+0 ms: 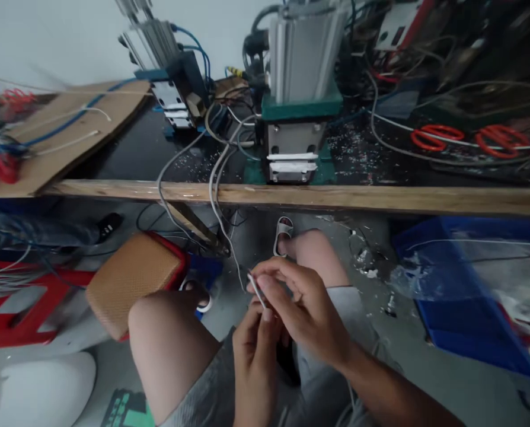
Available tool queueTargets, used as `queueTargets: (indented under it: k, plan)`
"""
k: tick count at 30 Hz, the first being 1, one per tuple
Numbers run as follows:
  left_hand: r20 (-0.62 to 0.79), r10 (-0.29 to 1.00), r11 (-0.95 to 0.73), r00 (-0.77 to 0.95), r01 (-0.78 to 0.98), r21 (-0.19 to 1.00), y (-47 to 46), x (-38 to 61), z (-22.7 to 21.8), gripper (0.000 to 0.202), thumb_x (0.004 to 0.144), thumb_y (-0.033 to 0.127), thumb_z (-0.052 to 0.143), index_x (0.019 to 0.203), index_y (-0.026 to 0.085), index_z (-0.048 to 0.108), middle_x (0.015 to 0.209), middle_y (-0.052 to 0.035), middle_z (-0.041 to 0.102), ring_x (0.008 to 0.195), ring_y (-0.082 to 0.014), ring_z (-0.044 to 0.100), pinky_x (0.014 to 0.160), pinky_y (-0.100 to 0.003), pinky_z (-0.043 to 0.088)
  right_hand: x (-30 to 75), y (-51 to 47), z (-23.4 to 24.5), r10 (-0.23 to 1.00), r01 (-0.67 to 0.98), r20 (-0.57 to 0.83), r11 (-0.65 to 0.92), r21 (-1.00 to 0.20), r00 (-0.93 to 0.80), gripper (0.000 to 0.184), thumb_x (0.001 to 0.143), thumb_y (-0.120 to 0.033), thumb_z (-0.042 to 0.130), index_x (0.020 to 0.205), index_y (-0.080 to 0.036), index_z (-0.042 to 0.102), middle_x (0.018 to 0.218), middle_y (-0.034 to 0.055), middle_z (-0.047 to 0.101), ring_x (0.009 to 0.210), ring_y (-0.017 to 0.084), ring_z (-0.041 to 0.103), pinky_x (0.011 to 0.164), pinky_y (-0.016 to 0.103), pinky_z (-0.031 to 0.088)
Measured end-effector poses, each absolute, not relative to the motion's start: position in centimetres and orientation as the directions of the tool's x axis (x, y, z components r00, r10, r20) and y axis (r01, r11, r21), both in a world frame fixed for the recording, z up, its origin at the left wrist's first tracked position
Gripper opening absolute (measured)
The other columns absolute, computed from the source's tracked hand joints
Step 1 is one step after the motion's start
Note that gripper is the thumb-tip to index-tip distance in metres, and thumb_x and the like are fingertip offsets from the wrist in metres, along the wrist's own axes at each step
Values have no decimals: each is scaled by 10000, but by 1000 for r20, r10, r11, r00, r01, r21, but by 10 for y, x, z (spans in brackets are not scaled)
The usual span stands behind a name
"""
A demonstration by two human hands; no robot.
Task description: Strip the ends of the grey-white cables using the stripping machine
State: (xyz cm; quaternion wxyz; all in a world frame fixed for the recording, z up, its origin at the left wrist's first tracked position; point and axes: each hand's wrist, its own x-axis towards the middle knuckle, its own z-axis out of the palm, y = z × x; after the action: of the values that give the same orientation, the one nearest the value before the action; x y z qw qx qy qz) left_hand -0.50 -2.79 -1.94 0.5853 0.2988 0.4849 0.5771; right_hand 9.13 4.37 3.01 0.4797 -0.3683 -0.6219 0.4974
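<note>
Above my lap, my two hands meet around one thin white cable (256, 290). My left hand (256, 350) pinches it near its lower part between thumb and forefinger. The thumb and fingers of my right hand (303, 302) close on it a little higher up. A short end of the cable sticks out at the upper left of my fingertips. More grey-white cable (353, 394) hangs down by my right thigh; whether it joins the piece in my fingers, I cannot tell.
Ahead, a bench edge (363, 198) carries a green-and-silver press (303, 107) and a blue-and-silver press (171, 83). Grey cables (216, 172) droop over the edge. A blue bin (452, 296) stands right, a cushioned stool (131, 273) left, a white chair seat (47, 385) lower left.
</note>
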Motion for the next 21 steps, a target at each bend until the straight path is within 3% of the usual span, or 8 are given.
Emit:
queueTargets:
  k: [2,4,8,12,15,18,21]
  plan:
    - [-220,960,158,-175,-309,938,-31,-6,-18,311,979,411,581,771,198,669,667,9,510,645,-114,449,632,-215,398,78,48,30,948,-122,134,103,-987,-288,182,1026,-333,556,944,-197,646,801,-6,678,739,103,655,657,196,511]
    - [-184,959,131,-217,-236,963,-31,-9,-15,260,979,412,575,873,215,710,794,-13,593,772,-136,535,754,-229,446,74,46,25,950,-266,58,-27,-964,-307,180,1026,-355,570,958,-196,621,723,-23,626,633,84,607,568,175,478]
    - [41,953,-58,-301,-48,997,-29,-24,-3,163,953,316,608,1097,284,678,1128,-32,602,1137,-178,561,1006,-266,434,84,38,20,945,-427,39,-110,-897,-326,188,1037,-356,563,960,-186,577,629,-63,516,512,52,511,556,169,490]
    - [225,965,-223,-137,24,974,-24,-47,14,208,981,326,540,1155,279,642,1084,-49,576,1103,-170,562,955,-231,487,92,25,26,933,-286,-45,-155,-945,-357,266,1038,-430,550,948,-181,580,614,-66,456,460,34,411,437,138,329]
    - [141,987,-138,-76,46,989,-18,-57,29,119,978,312,571,1046,285,665,981,-31,597,972,-138,583,851,-177,511,91,16,28,925,-233,-53,-150,-961,-377,294,1032,-457,548,928,-184,585,662,-58,410,483,38,336,421,158,272]
    - [57,993,-55,-104,16,998,-15,-60,37,43,949,272,631,941,268,673,900,-17,591,843,-115,592,745,-149,517,86,9,28,923,-209,10,-77,-975,-384,285,1036,-422,544,893,-180,585,729,-33,451,555,51,383,477,177,306]
    - [66,992,-65,-112,14,998,-14,-59,37,56,932,249,655,877,246,669,830,-8,585,778,-104,586,700,-136,508,84,6,27,926,-178,43,-26,-984,-375,262,1035,-394,545,882,-184,574,746,-30,473,603,63,411,522,190,321]
